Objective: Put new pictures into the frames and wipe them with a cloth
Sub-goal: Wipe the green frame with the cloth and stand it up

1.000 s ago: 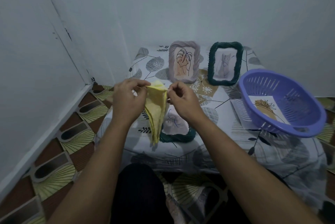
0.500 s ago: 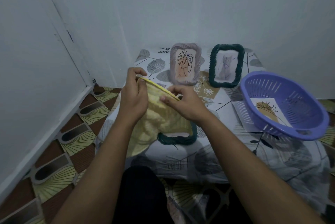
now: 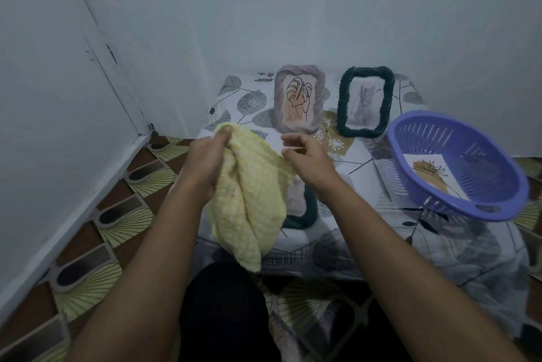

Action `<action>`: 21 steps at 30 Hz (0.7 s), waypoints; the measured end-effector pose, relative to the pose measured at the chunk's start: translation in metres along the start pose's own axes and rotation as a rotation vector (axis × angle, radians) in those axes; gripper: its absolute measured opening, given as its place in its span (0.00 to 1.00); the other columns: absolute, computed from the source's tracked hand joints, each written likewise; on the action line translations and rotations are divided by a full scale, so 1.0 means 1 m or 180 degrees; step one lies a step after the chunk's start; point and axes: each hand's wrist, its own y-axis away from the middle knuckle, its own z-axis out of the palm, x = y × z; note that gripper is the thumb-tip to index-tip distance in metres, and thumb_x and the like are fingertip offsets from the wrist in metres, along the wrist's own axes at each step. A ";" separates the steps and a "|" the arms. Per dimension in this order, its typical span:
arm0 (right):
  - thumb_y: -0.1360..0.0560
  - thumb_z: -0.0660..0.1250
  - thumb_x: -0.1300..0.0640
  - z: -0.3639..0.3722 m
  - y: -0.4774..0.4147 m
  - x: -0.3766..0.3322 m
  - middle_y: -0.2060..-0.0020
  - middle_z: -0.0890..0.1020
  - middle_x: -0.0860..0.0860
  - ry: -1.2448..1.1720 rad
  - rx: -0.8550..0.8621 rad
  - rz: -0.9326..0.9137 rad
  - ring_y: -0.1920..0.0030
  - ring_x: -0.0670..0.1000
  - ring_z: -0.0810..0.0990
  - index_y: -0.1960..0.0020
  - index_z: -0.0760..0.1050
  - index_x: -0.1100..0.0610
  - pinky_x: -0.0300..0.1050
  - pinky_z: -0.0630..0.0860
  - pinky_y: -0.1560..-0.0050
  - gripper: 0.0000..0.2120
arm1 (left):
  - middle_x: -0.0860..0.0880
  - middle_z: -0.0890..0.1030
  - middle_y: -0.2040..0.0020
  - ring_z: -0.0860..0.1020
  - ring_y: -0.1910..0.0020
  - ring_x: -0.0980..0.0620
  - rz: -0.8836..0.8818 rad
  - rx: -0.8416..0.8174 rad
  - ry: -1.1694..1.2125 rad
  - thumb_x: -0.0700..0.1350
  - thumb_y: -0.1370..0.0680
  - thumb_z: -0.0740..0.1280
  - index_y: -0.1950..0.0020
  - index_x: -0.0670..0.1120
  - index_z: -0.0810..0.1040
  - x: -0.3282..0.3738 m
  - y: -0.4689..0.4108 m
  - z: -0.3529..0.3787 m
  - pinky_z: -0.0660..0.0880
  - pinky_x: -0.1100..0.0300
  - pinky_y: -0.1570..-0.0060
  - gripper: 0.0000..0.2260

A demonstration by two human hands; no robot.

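Note:
A yellow waffle cloth [image 3: 249, 200] hangs bunched in front of me above the low table. My left hand [image 3: 205, 162] grips its top left part. My right hand [image 3: 305, 159] pinches its upper right edge. Behind the cloth a dark green frame [image 3: 305, 209] lies flat on the table, mostly hidden. At the back a grey-mauve frame [image 3: 299, 97] with a leaf drawing and a second dark green frame [image 3: 365, 102] with a faint picture stand against the wall.
A purple plastic basket [image 3: 457, 168] sits tilted at the right, with a picture sheet [image 3: 431, 177] inside it. The table wears a leaf-patterned cover [image 3: 243, 100]. White walls close in at the back and left. A patterned tiled floor [image 3: 123, 215] lies at the left.
The cloth went from a narrow folded strip to spread out, then gathered into a looser hanging bundle. My left hand rose and shifted grip; my right hand moved to the cloth's upper right edge.

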 end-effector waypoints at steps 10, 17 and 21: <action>0.24 0.63 0.56 -0.016 0.008 0.032 0.52 0.81 0.44 0.0924 0.0741 0.0576 0.48 0.52 0.79 0.50 0.76 0.46 0.53 0.74 0.40 0.07 | 0.46 0.83 0.44 0.81 0.43 0.44 -0.0002 0.0448 0.0229 0.67 0.26 0.58 0.40 0.45 0.79 -0.014 -0.022 0.019 0.76 0.45 0.40 0.30; 0.21 0.56 0.48 -0.031 0.020 0.054 0.28 0.67 0.56 0.2583 0.0186 0.1245 0.28 0.59 0.61 0.29 0.70 0.50 0.55 0.59 0.33 0.21 | 0.42 0.78 0.37 0.74 0.35 0.43 0.0387 -0.0424 -0.1408 0.55 0.15 0.52 0.33 0.41 0.76 -0.058 0.010 0.050 0.67 0.58 0.42 0.22; 0.19 0.55 0.44 -0.032 0.030 0.066 0.29 0.64 0.54 0.2711 -0.0076 0.1017 0.29 0.58 0.58 0.30 0.71 0.47 0.55 0.57 0.32 0.19 | 0.40 0.75 0.32 0.69 0.29 0.41 0.0281 -0.0529 -0.1594 0.58 0.16 0.50 0.31 0.40 0.74 -0.084 0.010 0.056 0.59 0.45 0.26 0.26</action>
